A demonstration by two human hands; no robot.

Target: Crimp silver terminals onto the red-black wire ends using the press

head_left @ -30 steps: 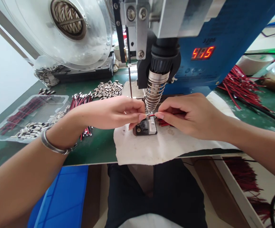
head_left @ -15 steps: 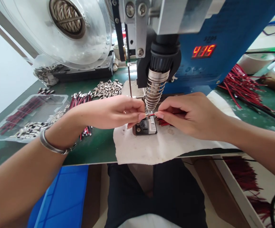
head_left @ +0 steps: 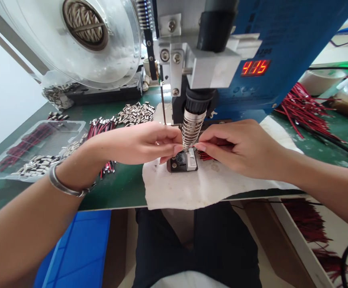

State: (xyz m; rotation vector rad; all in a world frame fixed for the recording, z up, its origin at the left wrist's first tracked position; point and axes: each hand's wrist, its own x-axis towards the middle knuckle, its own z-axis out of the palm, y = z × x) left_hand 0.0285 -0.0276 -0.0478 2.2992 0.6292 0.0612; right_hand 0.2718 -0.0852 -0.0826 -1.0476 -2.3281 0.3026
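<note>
My left hand (head_left: 145, 143) and my right hand (head_left: 236, 146) meet fingertip to fingertip over a small black and white fixture (head_left: 183, 160) on a white cloth (head_left: 192, 188). Both hands pinch small parts there; a red wire shows under my right fingers, and what my left fingers hold is too small to name. The machine's spring-wrapped soldering head (head_left: 191, 127) has come down between my fingertips, right onto the fixture. A metal bangle (head_left: 60, 185) circles my left wrist.
A blue machine with a red display (head_left: 255, 67) stands behind. A clear reel (head_left: 80, 36) hangs at upper left. Small metal terminals (head_left: 136, 112), finished red wires (head_left: 101, 127) and a plastic tray (head_left: 32, 150) lie left. Loose red wires (head_left: 302, 105) pile at right.
The soldering head has dropped down onto the fixture between my fingertips. My hands have stayed almost still, pinching at the same spot.
</note>
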